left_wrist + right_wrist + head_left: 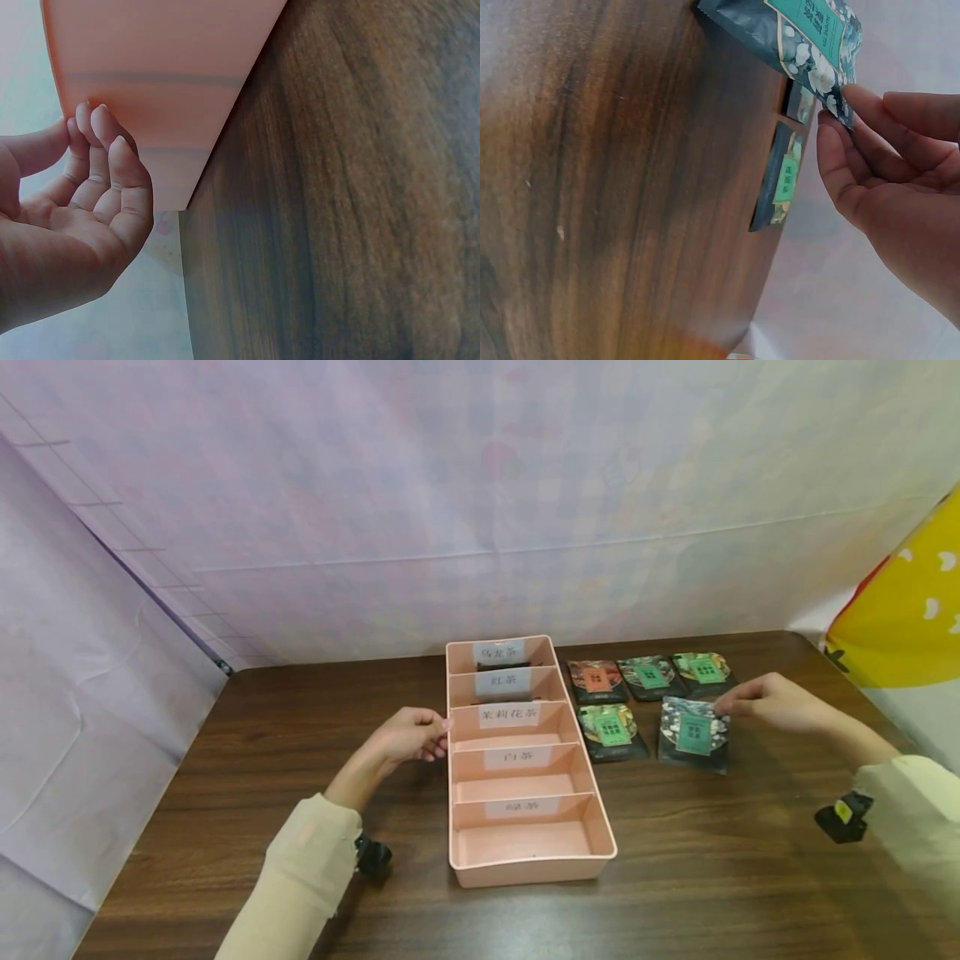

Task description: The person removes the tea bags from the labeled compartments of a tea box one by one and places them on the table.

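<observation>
While my left grip [408, 735] pinches the left rim of the pink tray [534, 862] near its middle compartment [491, 738], my right grip [780, 702] pinches the white-flowered packet [693, 735] by its upper right corner, between thumb and fingers. The packet is tilted, held corner uppermost, to the right of the tray above the worktop [697, 868]; whether its lower edge touches, I cannot tell.

Judgement: the left pinch steadies a light tray; the corner hold leaves the packet's printed face uncovered and its bottom free. Four other packets [651, 677] lie printed side up, three in a far row, one nearer, just beside the tray; probably spread so that each can be read.

Pose: left forearm [296, 868] angles forward and inward, fingers curled. Right forearm [911, 802] slants in from the right edge, fingertips pointing left.
</observation>
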`<state>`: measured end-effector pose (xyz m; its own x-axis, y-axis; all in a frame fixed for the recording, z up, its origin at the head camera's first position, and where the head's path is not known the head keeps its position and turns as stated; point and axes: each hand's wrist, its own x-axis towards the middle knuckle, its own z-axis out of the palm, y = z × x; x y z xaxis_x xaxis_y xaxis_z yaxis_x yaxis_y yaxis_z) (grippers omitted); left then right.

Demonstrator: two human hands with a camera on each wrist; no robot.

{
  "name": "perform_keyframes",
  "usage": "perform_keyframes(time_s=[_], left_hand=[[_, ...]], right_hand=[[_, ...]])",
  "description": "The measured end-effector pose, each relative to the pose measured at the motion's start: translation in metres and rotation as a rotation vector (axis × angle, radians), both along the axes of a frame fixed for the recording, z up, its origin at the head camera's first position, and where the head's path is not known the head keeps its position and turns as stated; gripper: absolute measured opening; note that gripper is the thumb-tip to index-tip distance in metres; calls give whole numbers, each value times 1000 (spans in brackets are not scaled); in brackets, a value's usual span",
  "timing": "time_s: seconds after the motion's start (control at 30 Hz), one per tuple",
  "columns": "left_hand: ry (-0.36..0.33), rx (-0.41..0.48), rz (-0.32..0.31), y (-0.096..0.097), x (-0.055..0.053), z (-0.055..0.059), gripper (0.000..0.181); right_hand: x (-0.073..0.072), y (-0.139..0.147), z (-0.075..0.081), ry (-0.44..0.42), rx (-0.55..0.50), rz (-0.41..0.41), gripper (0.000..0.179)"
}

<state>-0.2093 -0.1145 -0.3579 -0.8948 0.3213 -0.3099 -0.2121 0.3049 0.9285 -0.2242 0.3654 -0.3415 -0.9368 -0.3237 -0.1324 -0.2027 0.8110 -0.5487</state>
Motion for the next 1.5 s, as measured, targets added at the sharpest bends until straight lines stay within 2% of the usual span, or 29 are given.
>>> perform_keyframes(time_s=[0.5, 0.8, 1.1, 1.3, 1.5], left_hand=[[3, 11, -3, 1, 0, 2, 20], [-3, 9, -4, 0, 0, 2, 20], [0, 9, -9, 0, 1, 2, 22], [4, 6, -11, 1, 1, 2, 23], [6, 9, -6, 1, 1, 2, 21]], right_hand=[[3, -4, -7, 0, -2, -45, 31], [20, -14, -6, -46, -48, 20, 30], [35, -23, -13, -146, -162, 87, 33], [37, -25, -19, -179, -166, 75, 36], [34, -26, -24, -164, -183, 65, 34]])
